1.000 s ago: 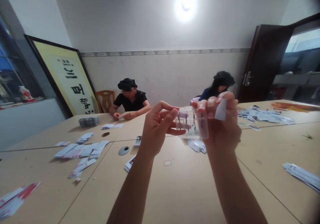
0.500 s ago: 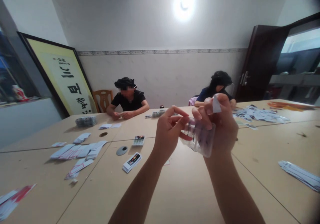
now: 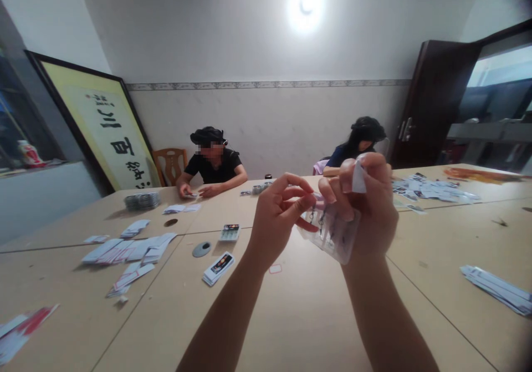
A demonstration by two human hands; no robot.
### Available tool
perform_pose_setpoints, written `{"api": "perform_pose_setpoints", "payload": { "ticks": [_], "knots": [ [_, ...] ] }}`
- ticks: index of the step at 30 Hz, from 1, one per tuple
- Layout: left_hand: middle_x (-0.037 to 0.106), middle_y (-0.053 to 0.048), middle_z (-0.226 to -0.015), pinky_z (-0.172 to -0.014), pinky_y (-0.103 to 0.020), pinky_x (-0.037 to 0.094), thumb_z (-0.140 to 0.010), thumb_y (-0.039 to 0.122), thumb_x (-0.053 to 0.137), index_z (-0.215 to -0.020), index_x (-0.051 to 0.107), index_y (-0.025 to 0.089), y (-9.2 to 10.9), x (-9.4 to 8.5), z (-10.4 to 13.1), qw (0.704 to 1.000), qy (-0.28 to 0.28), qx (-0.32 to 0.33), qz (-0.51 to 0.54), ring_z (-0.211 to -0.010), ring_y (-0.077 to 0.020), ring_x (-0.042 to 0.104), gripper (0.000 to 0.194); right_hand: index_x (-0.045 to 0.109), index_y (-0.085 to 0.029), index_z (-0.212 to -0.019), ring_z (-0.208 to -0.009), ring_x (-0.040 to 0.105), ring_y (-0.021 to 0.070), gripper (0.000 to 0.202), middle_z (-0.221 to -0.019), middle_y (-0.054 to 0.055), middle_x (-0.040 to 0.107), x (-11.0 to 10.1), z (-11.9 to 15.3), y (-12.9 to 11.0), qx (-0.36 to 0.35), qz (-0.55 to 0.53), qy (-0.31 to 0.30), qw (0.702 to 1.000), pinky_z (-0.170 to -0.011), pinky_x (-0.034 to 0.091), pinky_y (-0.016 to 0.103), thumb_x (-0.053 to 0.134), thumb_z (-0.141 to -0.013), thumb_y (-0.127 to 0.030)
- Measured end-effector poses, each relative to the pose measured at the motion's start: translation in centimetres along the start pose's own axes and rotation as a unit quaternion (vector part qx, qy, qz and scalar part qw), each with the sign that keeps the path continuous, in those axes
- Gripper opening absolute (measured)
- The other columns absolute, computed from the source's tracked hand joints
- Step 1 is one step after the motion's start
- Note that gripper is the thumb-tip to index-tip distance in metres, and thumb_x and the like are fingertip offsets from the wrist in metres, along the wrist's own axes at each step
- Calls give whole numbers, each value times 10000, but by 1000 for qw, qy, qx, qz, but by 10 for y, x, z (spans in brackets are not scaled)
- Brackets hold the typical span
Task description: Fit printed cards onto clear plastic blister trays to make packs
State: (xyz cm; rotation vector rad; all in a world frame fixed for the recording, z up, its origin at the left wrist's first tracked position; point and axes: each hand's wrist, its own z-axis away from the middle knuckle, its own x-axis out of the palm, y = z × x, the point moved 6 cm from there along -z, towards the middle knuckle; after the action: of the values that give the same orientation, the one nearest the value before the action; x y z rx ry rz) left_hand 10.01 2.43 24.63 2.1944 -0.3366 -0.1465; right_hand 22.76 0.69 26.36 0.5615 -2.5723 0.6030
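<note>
Both of my hands are raised in front of me above the table. A clear plastic blister pack (image 3: 338, 241) with several small dark metal pieces inside is held between them, tilted. My left hand (image 3: 280, 214) pinches its left edge with fingertips and thumb. Curled fingers of my right hand (image 3: 374, 217) press on its upper right part. Between the thumb and forefinger of that same hand stands a small white paper slip (image 3: 359, 178). My right fingers hide part of the pack.
A grey grommet (image 3: 201, 249), a filled pack (image 3: 230, 233) and printed cards (image 3: 218, 268) lie left of my arms. Further left are white card stacks (image 3: 128, 250) and stacked packs (image 3: 142, 200). Loose cards (image 3: 436, 189) lie far right. Two people sit opposite; more strips (image 3: 496, 289) lie right.
The plastic pack has tilted a little, and its metal pieces show more clearly. The white slip has shifted slightly in my right fingers. The person opposite on the left has moved their hands.
</note>
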Motion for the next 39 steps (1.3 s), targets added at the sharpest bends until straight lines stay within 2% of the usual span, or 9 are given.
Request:
{"api": "perform_pose_setpoints", "payload": {
  "ticks": [5,12,21,30,39],
  "knots": [
    [689,16,-688,-482,-207,630,-770,357,835,-822,624,196,4,0,2,1000,7,2,1,-625,-141,698,271,553,-259,-862,-330,234,22,110,-645,-103,474,2,0,-2,-2,-15,-10,1000,-450,380,263,646,-823,-215],
    [701,13,-717,-496,-187,627,-763,314,846,-813,646,195,5,0,5,1000,3,8,19,-665,-134,697,237,523,-255,-885,-341,255,25,115,-644,-106,432,5,2,-5,-8,-23,-40,999,-476,422,270,608,-872,-178],
    [703,14,-686,-485,-182,616,-746,326,859,-835,618,177,1,1,3,1000,5,5,31,-616,-125,689,297,594,-247,-855,-370,277,31,98,-661,-90,526,4,5,-4,37,-73,-8,997,-499,406,256,631,-854,-156],
    [687,27,-669,-489,-170,621,-770,287,848,-817,632,170,5,2,3,999,-7,9,46,-590,-94,657,251,613,-230,-830,-334,308,15,87,-621,-95,539,6,4,-6,35,-87,-19,995,-464,319,255,662,-828,-159],
    [689,21,-676,-485,-163,618,-766,290,853,-821,631,159,6,3,4,998,-11,2,57,-592,-89,652,264,602,-223,-843,-329,333,6,82,-626,-95,547,9,4,-7,27,-91,-35,995,-459,322,242,650,-834,-156]
  ]
}}
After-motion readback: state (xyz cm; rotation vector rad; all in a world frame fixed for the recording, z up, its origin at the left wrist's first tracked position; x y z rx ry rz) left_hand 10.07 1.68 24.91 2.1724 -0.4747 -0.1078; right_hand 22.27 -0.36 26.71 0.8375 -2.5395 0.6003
